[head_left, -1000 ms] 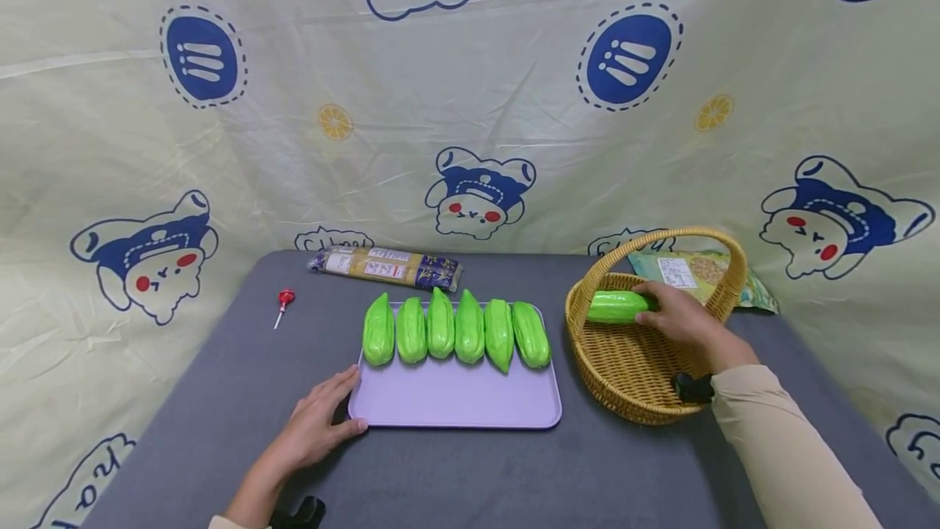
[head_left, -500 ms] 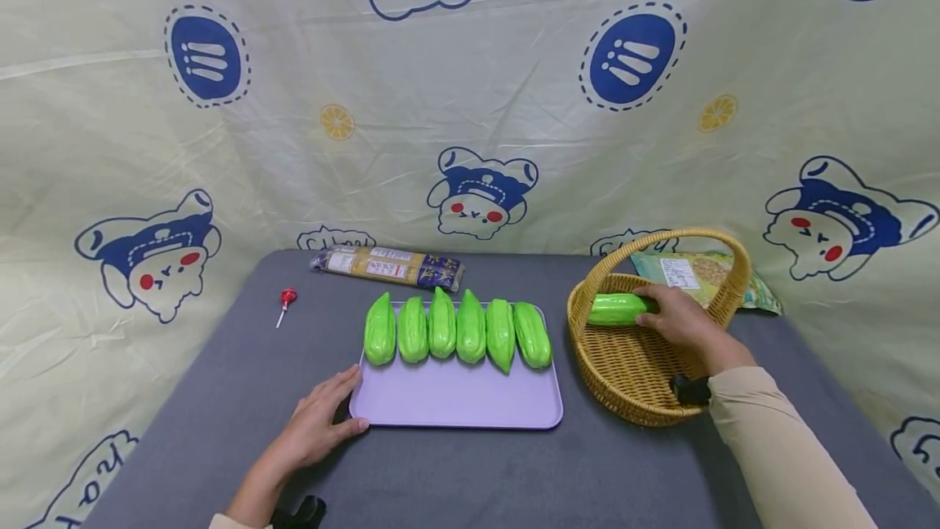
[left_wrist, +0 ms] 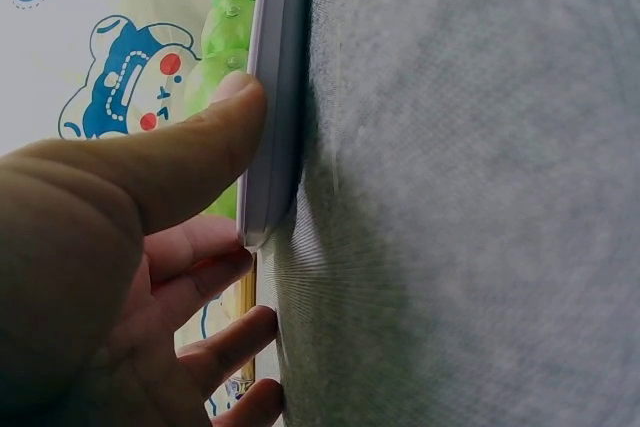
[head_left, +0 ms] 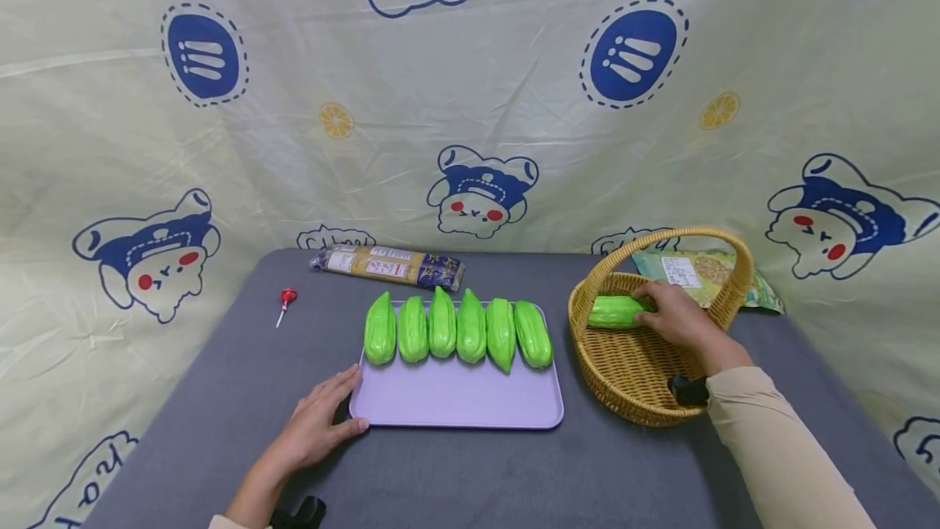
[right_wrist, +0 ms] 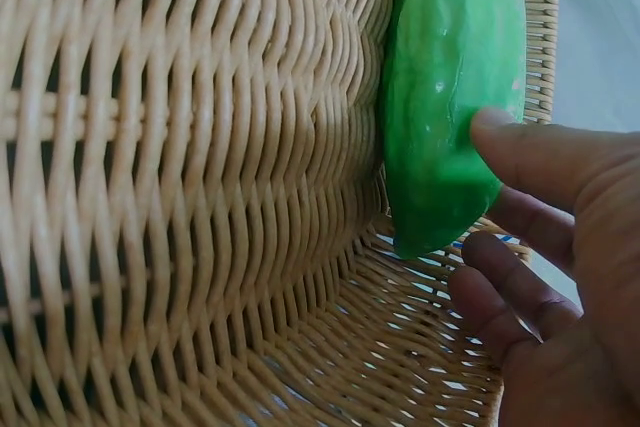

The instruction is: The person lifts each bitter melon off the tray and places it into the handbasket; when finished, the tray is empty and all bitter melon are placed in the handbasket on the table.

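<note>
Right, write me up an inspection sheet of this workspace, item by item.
Surface: plain gray tabletop.
Job's things: six green gourds side by side along the far half of the purple tray; a seventh gourd lies in the wicker basket.
Clutter: red lollipop at left; long packet behind the tray; green bag partly hidden behind the basket.
Left hand: touches the tray's left edge, thumb at the near corner.
Right hand: grips the right end of the seventh gourd.
Cables: nothing seen.
Surroundings: cream curtain printed with cartoon figures.
</note>
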`<action>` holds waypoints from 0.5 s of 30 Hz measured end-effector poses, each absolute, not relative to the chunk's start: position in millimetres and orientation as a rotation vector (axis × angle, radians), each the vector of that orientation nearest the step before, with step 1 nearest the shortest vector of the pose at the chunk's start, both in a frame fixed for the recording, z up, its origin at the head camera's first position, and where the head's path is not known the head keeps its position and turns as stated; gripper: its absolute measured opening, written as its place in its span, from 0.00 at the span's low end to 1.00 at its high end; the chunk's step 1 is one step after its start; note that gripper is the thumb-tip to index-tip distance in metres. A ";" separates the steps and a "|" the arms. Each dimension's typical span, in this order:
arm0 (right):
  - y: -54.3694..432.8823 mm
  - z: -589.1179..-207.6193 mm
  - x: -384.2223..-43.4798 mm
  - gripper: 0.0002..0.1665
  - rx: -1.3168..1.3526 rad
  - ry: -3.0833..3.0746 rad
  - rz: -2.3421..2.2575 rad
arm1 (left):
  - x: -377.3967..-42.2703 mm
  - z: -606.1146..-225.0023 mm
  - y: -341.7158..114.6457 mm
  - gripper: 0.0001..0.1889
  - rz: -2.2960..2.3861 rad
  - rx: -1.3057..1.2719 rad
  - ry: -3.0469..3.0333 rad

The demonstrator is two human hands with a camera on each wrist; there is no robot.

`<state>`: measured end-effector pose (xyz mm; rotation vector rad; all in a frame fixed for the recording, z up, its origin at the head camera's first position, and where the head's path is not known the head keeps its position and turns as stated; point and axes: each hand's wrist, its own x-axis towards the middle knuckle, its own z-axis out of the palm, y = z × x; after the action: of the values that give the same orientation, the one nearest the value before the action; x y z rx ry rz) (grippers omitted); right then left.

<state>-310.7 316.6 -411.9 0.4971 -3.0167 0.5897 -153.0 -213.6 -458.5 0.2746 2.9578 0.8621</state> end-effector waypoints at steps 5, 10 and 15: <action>316.8 -412.4 -310.4 0.24 0.508 -3.042 0.559 | -152.9 -458.3 -214.1 0.37 0.861 0.282 2.963; 314.7 -413.0 -310.6 0.33 0.540 -3.084 0.510 | -152.7 -458.2 -214.5 0.38 0.866 0.271 2.950; 313.6 -419.7 -312.2 0.41 0.543 -3.079 0.478 | -153.4 -459.2 -214.6 0.38 0.873 0.265 2.941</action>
<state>-312.2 313.6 -419.7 0.5433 -3.0789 0.4778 -153.4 -214.6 -459.2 0.2653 2.9414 0.8730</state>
